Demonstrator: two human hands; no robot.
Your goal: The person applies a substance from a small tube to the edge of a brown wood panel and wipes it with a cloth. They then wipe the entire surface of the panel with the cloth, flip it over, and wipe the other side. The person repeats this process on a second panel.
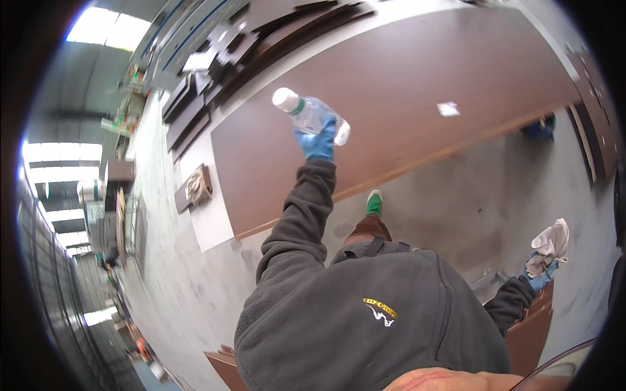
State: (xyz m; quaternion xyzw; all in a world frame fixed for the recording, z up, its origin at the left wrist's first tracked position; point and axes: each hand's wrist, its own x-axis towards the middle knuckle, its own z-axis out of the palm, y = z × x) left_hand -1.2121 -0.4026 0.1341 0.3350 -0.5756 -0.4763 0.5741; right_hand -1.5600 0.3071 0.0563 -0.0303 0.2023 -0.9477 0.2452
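In a blue glove, my left hand [317, 143] is closed around a clear plastic bottle [313, 112] with a white cap and a green band at its neck. The bottle is tilted, its cap pointing to the far left, and is held up over a large brown board [404, 85]. Off to the right, away from the board, my right hand [540, 277], also in a blue glove, grips a crumpled pale rag [551, 244]. A small whitish piece [448, 109] lies on the board.
Stacked dark panels [287, 32] stand beyond the board. A wooden block with a crumpled cloth [198, 186] sits by its left end. More brown panels lie at the right [590, 130] and behind me [531, 332]. A dark blue object [540, 128] shows beneath the board's near edge.
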